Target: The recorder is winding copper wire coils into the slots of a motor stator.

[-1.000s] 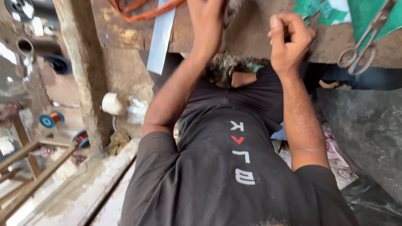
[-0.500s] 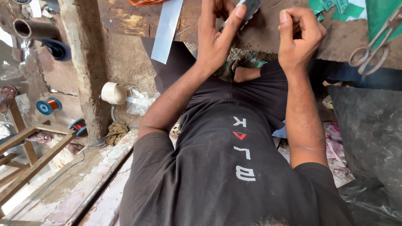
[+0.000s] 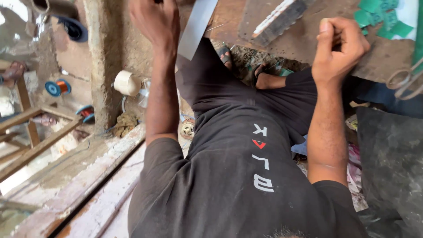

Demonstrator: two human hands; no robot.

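Inventory, largest first; places given rel. to the workbench.

1. Workbench (image 3: 282, 39) – rusty brown top, runs across the top of view; you sit below its near edge, knees under it.
2. Metal strip (image 3: 197, 27) – long, flat, grey; lies on the bench at its left end and sticks out past the near edge. Just right of your left hand; contact can't be told.
3. File (image 3: 278, 20) – dark, rough-faced bar, on the bench mid-top, right of the strip, apart from both hands.
4. Left hand (image 3: 155, 20) – on the bench's left end, back to camera, fingers run out of view at the top; whether spread or gripping, can't tell.
5. Right hand (image 3: 341, 46) – at the bench's near edge, right of centre; curled into a tight fist, thumb up. Anything inside is hidden.
6. Scissors (image 3: 405, 81) – far right of the bench, only handle loops show.
7. Green scraps (image 3: 381, 20) – top right of the bench.

Step, as judged: you're btwn grips, setting up on the strip. Next move likely needs: left hand pins strip flat, right hand opens and takes a tool.
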